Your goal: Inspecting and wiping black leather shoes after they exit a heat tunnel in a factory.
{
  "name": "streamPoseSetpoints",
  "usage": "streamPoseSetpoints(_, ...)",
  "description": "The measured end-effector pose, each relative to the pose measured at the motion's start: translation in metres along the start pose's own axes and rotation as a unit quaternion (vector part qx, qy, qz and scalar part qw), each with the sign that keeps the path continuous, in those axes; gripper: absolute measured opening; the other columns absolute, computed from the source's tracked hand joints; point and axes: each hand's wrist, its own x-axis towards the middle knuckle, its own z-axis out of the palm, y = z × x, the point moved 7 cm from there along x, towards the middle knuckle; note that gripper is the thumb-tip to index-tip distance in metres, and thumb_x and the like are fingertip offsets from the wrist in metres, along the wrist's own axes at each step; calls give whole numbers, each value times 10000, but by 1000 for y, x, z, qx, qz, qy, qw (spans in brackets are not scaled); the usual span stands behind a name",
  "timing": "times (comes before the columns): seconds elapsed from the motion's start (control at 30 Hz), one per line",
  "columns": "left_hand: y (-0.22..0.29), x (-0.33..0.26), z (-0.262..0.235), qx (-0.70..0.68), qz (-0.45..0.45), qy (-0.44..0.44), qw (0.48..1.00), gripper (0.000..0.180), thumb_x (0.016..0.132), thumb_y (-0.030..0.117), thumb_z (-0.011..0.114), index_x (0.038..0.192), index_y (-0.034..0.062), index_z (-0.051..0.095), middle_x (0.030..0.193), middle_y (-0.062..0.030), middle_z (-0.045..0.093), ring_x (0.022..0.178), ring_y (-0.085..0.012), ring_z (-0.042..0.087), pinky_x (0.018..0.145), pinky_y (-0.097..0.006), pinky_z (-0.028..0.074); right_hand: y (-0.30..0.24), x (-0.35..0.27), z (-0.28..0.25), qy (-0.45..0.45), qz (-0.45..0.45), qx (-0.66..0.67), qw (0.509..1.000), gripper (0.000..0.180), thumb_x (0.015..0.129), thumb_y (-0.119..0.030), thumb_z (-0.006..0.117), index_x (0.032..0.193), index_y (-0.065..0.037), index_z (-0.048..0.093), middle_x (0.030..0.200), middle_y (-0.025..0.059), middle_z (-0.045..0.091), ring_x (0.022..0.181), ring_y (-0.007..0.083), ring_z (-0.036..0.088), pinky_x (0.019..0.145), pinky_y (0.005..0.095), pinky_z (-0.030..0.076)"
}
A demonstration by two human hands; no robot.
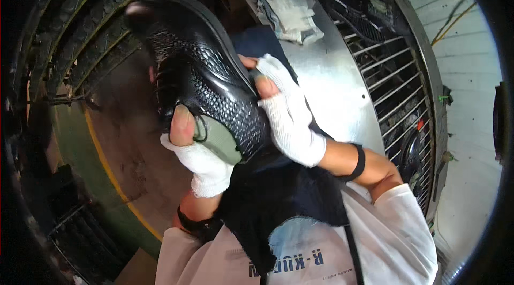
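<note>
A glossy black leather shoe (214,84) with a woven-look embossed upper is held up in front of me, toe toward the upper left. A grey-green last (218,136) fills its opening. My left hand (201,159), in a white fingerless glove, is closed on the heel end, thumb pressed by the opening; its other fingers are hidden behind the shoe. My right hand (284,105), gloved likewise, grips the sole edge on the right side, with thumb and a fingertip showing.
A metal worktop (334,81) lies to the right, with crumpled whitish cloths (292,9) on it. Beyond it stands a barred rack (393,76) holding dark shoes (412,148). At the upper left are curved dark racks (80,6). A yellow line (110,170) crosses the floor.
</note>
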Motion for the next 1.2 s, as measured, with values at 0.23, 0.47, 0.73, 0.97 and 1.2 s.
streamPoseSetpoints(0.23,34,3,-14,315,65,184,929,904,1048,753,363,1685,114,305,1635,-150,448,1389,-275,519,1193,-447,394,35,7,10,-216,292,150,919,836,1016,-435,731,1652,-36,364,1494,107,560,1364,173,509,1164,312,398)
streamPoseSetpoints(0.47,-11,43,28,515,56,-242,820,996,1035,797,324,1568,-27,494,1465,-151,572,1293,-223,556,1102,-373,418,84,20,-107,64,405,231,882,379,1024,-197,695,1352,-14,640,1156,98,750,1003,202,760,895,371,642)
streamPoseSetpoints(0.73,-100,44,-154,410,-148,-89,896,367,1106,176,518,1407,8,642,1020,-4,657,913,-83,600,888,-236,493,30,-50,-425,174,358,-273,876,477,923,-205,805,1327,0,656,1095,15,711,943,126,647,874,288,526)
streamPoseSetpoints(0.97,-104,58,-158,446,-183,-38,875,314,1126,313,574,1241,34,658,883,-16,628,797,-106,589,758,-269,492,-22,-54,-437,-59,316,-753,575,637,764,-293,850,1320,-55,650,1412,272,583,1385,465,512,1133,527,463)
streamPoseSetpoints(1.2,-103,55,-159,445,-164,-25,880,318,1125,313,554,1209,25,660,848,-11,635,760,-90,598,718,-252,496,135,78,-318,-103,74,-567,814,430,947,-440,683,1143,-72,785,1543,339,485,1419,499,480,1176,494,427)
